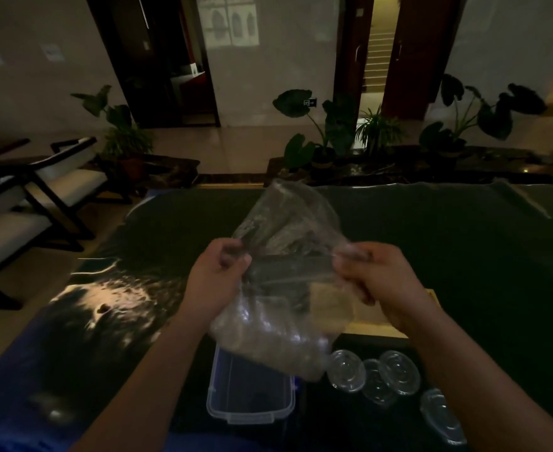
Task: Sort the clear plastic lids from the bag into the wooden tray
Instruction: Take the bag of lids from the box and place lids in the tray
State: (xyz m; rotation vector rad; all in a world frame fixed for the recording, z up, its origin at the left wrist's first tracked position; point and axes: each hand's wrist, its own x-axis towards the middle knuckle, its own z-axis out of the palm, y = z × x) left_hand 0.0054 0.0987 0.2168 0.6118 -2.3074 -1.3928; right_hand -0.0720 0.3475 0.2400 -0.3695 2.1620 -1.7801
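Forearms rise from the bottom edge to the two hands, which meet at centre frame on the clear plastic bag. The left hand has its fingers curled round one side of the bag's mouth. The right hand pinches the opposite side, so the opening is stretched between them and the loose upper film stands up behind. The bag's full lower part sags below the left hand, above a clear box at lower centre. Its contents are blurred, though they look like stacked lids.

Four loose lids lie at lower right on a dark surface, just below a pale strip of the wooden tray showing under the right hand. Whether they sit inside the tray or on the bench I cannot tell.

The step in hand looks like opening the bag to reach the lids. Doing it well likely means letting the left hand alone hold the mouth open while the right reaches in. Thin nested lids tend to cling together, so each should be drawn out singly. The bag would be better held over the tray than over the box, so a dropped lid lands where it belongs.
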